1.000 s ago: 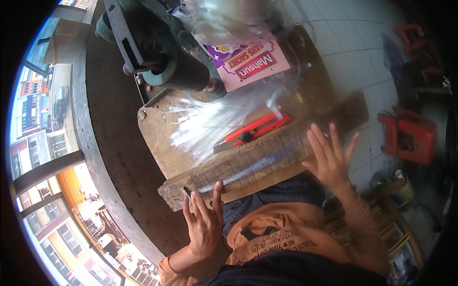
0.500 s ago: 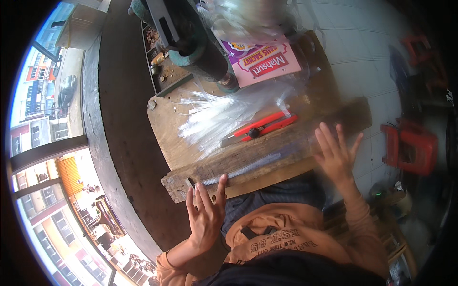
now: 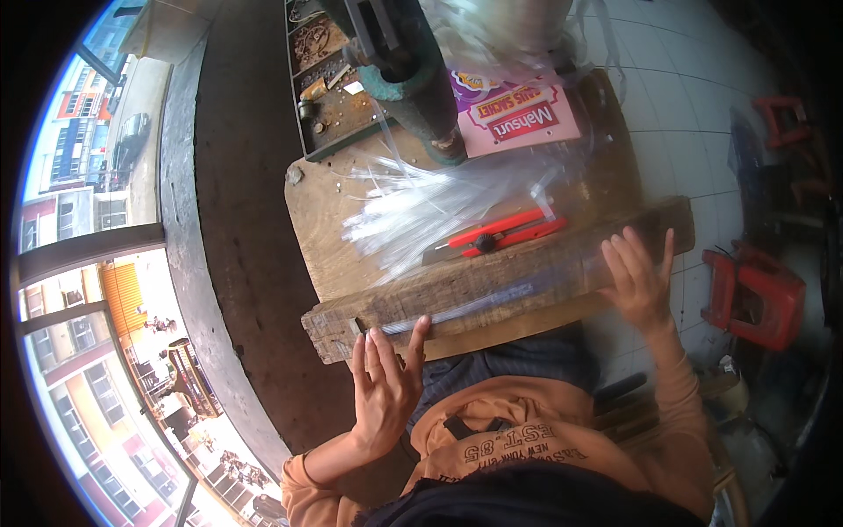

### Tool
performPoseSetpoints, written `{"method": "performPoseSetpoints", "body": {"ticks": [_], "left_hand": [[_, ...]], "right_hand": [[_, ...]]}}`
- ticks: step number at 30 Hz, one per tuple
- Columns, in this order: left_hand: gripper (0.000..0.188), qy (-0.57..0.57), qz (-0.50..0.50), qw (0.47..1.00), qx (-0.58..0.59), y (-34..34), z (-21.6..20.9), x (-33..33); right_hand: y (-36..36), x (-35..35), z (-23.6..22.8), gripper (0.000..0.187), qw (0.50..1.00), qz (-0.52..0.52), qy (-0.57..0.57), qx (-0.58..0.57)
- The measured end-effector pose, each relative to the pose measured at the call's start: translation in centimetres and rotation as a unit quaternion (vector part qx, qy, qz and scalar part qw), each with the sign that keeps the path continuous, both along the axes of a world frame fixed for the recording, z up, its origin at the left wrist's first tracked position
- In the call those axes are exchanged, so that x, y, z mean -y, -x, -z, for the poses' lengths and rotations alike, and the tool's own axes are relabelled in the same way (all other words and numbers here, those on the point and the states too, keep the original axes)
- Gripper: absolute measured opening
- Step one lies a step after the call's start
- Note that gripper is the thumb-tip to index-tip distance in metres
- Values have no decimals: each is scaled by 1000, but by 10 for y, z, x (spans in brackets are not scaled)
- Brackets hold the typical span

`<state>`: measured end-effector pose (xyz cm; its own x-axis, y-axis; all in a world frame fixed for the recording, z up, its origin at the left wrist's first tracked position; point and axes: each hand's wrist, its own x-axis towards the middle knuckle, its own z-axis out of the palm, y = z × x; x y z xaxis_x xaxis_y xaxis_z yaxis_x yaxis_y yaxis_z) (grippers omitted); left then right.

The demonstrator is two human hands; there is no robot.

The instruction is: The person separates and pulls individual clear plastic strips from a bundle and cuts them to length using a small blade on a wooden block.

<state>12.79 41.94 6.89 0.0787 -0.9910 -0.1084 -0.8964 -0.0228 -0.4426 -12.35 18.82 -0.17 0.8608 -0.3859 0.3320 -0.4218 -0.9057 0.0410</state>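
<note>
A long wooden beam (image 3: pixel 492 279) lies along the near side of the table, with a clear plastic strip (image 3: pixel 465 309) stretched flat along it. My left hand (image 3: pixel 385 386) has its fingers out, tips resting at the strip's left end beside a small metal piece (image 3: pixel 356 326) on the beam. Toward the beam's right end, my right hand (image 3: pixel 639 285) is spread with fingertips on or just over the strip. Neither hand grips anything. Just beyond the beam lies a red utility knife (image 3: pixel 496 235) with a black knob, blade pointing left. Behind it is a heap of clear plastic strips (image 3: pixel 421 204).
A dark metal machine with a green base (image 3: pixel 413 92) stands on the table (image 3: pixel 307 224). To its left is a compartmented tray (image 3: pixel 342 123) of small parts. Pink printed card (image 3: pixel 518 110) and clear plastic bags (image 3: pixel 500 31) lie behind. Red stools (image 3: pixel 755 294) stand at right.
The whole view has shifted slightly, carrying the table rightward. My right hand's fingers are less widely spread and sit a little lower. My left hand stays near the strip's left end.
</note>
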Motion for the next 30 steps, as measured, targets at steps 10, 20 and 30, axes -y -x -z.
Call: {"method": "performPoseSetpoints", "body": {"ticks": [10, 20, 30], "left_hand": [[52, -18, -31, 999, -12, 2, -4, 0], [63, -28, -132, 991, -11, 14, 3, -19], [69, -16, -153, 984, 88, 21, 6, -28]], "right_hand": [[-7, 19, -21, 36, 982, -47, -162, 85], [-12, 18, -4, 20, 980, -34, -114, 162], [-12, 17, -4, 20, 982, -39, -104, 152]]}}
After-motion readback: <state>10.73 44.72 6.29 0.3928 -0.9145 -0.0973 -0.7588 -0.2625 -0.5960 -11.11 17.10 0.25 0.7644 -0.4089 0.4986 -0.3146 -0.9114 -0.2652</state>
